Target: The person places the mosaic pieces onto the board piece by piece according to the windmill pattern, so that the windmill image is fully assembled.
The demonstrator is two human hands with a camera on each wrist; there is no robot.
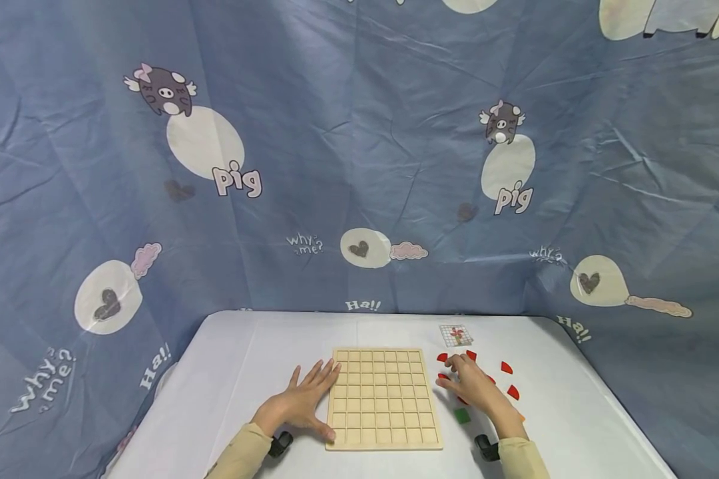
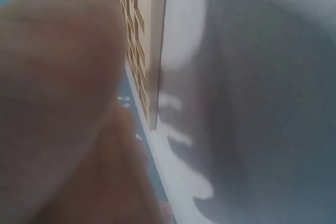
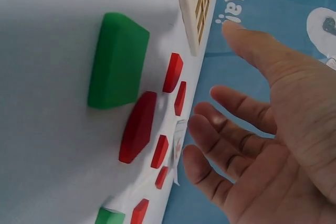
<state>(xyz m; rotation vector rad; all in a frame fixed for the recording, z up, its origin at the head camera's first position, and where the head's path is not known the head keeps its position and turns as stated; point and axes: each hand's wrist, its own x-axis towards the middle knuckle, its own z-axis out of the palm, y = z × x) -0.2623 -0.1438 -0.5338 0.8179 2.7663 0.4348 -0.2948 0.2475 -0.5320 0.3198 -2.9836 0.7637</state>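
A pale wooden board (image 1: 383, 399) with a grid of square recesses lies flat on the table, its recesses bare. My left hand (image 1: 299, 402) is spread along its left side, fingertips and thumb at the edge; in the left wrist view the board's side (image 2: 155, 51) shows beside the hand (image 2: 58, 87). Right of the board, my right hand (image 1: 476, 386) hovers over several red quarter-round pieces (image 1: 513, 392). Its fingers (image 3: 207, 132) are loosely bent, apart from the thumb, with nothing between them. A green square block (image 3: 118, 61) and a red piece (image 3: 137, 127) lie beneath that hand.
Behind the pieces lies a small gridded card (image 1: 455, 335) with a red flower-like picture. An orange piece (image 1: 521, 417) peeks out by the right wrist. Another green block (image 3: 110, 216) shows in the right wrist view. A blue printed cloth (image 1: 359, 166) hangs behind the white table (image 1: 228, 372).
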